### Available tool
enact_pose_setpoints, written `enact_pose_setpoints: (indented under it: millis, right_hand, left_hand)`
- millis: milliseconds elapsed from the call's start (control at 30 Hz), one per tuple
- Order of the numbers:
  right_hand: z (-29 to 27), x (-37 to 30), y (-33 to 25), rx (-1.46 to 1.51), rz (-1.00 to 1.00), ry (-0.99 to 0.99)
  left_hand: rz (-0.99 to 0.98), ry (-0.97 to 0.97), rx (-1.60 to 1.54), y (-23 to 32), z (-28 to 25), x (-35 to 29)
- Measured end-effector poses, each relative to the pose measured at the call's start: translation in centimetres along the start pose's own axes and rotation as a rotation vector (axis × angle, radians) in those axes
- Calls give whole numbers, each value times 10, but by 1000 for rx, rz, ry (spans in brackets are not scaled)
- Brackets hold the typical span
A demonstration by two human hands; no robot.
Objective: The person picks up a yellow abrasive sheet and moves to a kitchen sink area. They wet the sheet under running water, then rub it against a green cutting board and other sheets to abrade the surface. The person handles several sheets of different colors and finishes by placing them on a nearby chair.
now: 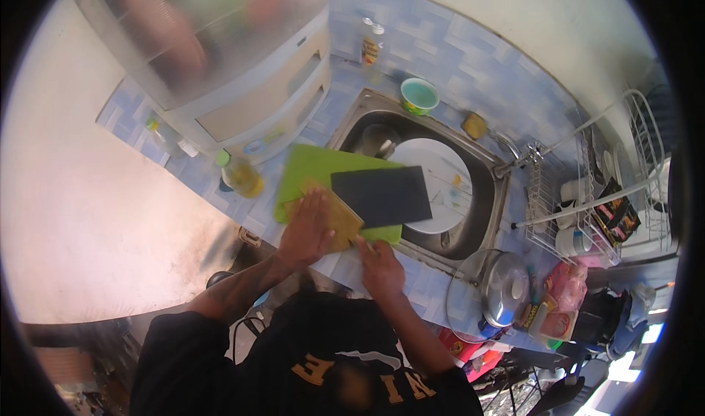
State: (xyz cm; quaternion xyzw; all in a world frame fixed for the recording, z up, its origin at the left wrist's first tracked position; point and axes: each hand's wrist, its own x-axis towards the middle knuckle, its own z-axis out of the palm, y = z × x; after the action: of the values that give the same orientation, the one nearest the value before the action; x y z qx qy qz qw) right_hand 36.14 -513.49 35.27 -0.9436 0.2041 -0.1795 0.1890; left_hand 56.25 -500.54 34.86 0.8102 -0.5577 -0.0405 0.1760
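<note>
My left hand (311,221) lies with its fingers stretched flat on a tan, flat, board-like piece (341,214). That piece rests at an angle on a bright green cutting board (305,168). At its lower right corner is my right hand (382,267), closed with thumb and finger together; whatever is between them is too small to make out. A dark grey rectangular sheet (382,196) lies partly on the green board, its right end reaching over a white plate (440,166) in the sink. The tan piece overlaps or meets the dark sheet's left side.
The steel sink (485,229) holds the plate and other dishes. Behind stand a green tub (419,96), a sponge (474,125) and a faucet (525,155). A bottle of yellow liquid (241,175) and a drawer unit (257,107) are left; a wire dish rack (547,203) and a pot lid (505,287) right.
</note>
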Motion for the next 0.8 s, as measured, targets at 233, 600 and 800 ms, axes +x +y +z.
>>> enact_pose_setpoints:
  millis: [233, 600, 800]
  right_hand:
    - [-24, -16, 9, 147, 214, 90]
    - [-91, -24, 92, 53, 382, 399]
    - [-70, 16, 141, -49, 426, 312]
  left_hand:
    - [-6, -45, -7, -10, -5, 4]
    - [175, -119, -42, 62, -6, 122]
    - [153, -73, 109, 110, 24, 130]
